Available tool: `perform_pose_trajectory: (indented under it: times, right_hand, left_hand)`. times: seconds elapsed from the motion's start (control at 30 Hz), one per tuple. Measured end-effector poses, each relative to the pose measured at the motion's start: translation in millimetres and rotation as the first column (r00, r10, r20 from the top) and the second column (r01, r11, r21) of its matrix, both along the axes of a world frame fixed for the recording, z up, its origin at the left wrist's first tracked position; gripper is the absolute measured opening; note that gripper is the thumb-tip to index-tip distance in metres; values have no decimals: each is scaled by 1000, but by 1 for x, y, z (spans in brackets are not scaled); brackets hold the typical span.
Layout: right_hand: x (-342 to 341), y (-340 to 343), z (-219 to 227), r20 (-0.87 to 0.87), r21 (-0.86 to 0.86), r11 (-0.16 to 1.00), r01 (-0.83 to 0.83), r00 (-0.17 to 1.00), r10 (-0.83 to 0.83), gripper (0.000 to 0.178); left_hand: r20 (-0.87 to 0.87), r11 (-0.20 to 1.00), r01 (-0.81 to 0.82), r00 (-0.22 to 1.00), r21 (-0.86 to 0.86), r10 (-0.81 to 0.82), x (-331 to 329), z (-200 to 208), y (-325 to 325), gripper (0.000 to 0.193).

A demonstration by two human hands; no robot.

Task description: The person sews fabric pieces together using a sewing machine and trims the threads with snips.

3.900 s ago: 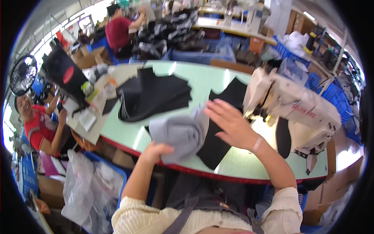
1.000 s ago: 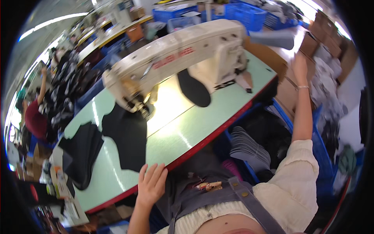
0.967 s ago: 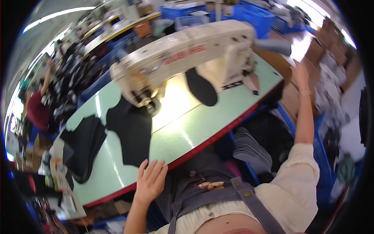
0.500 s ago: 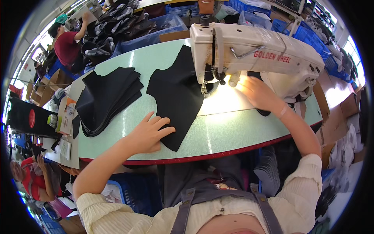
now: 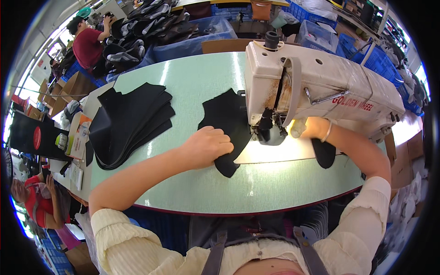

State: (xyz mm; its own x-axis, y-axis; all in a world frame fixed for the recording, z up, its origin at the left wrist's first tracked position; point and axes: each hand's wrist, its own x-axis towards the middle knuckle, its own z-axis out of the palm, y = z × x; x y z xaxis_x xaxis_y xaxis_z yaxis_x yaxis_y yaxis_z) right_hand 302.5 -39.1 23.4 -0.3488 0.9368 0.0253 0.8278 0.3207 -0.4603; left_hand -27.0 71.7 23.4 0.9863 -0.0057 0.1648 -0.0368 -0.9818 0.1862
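Observation:
A black, flat cut piece [image 5: 224,112], like leather or thick cloth, lies partly under the head of a white sewing machine [image 5: 316,82]. My left hand [image 5: 208,145] is closed, its curled fingers at the piece's left edge. My right hand [image 5: 315,128] is right of the needle area, beside a small lit lamp [image 5: 298,128]; its fingertips are hidden behind the lamp and glare. Another black piece [image 5: 324,153] shows below my right wrist, on the pale plate [image 5: 275,153]. The machine head hides the needle and the right part of the piece under it.
A stack of similar black pieces [image 5: 133,123] lies left on the green tabletop [image 5: 183,188]. Beyond it are a blue bin [image 5: 195,43] and a heap of dark parts [image 5: 137,27]. One person [image 5: 87,46] works far left; another [image 5: 43,201] is nearer on the left.
My left hand has gone from spread fingers near the piece's lower end to curled fingers higher on its left edge. The piece has turned slightly under the machine. The whole view has shifted.

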Motion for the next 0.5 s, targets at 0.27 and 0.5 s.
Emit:
perform_pose_trajectory:
  times: [0.27,0.5]
  right_hand:
    - [-26,-7,23,811,556,295,-777,585,10,48]
    - [-34,-4,1,760,600,353,-718,649,30,38]
  left_hand:
    - [-53,861,175,984,477,-171,16,21,-4,31]
    - [19,891,36,999,453,-51,24,3,-17,18]
